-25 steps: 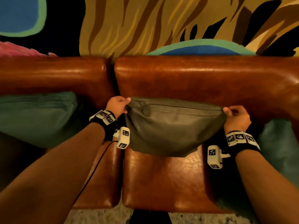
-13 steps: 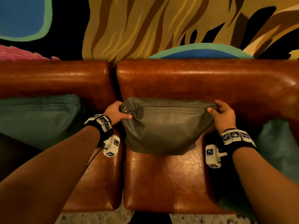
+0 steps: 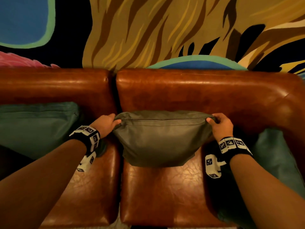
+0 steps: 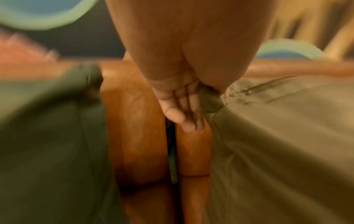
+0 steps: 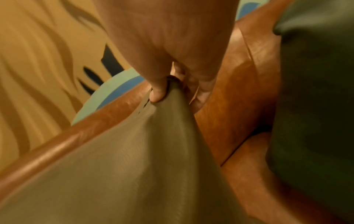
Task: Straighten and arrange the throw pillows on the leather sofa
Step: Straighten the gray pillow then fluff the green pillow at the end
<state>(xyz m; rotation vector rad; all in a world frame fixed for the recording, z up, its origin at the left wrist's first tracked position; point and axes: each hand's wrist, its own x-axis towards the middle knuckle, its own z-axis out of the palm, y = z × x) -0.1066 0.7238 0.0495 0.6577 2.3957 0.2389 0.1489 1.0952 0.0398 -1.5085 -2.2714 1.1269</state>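
Note:
An olive-grey leather throw pillow (image 3: pixel 161 138) stands against the backrest of the brown leather sofa (image 3: pixel 198 95), its zipper seam along the top. My left hand (image 3: pixel 107 123) pinches its top left corner, thumb in front; in the left wrist view my left hand (image 4: pixel 184 109) has its fingers behind the pillow (image 4: pixel 277 144). My right hand (image 3: pixel 219 123) pinches the top right corner; the right wrist view shows my right hand (image 5: pixel 172 89) with its thumb pressed on the pillow (image 5: pixel 134 166). The pillow's lower edge rests on the seat cushion.
A teal pillow (image 3: pixel 36 126) leans on the left backrest. Another teal pillow (image 3: pixel 277 161) sits at the right end by the armrest. Bare seat cushion (image 3: pixel 165 192) lies in front of the grey pillow. A colourful wall hanging (image 3: pixel 148 30) is behind the sofa.
Both hands keep their hold on the pillow's top corners. The pillow has shifted slightly, pulled narrower half a second ago, and now spread wide with its top edge taut and level.

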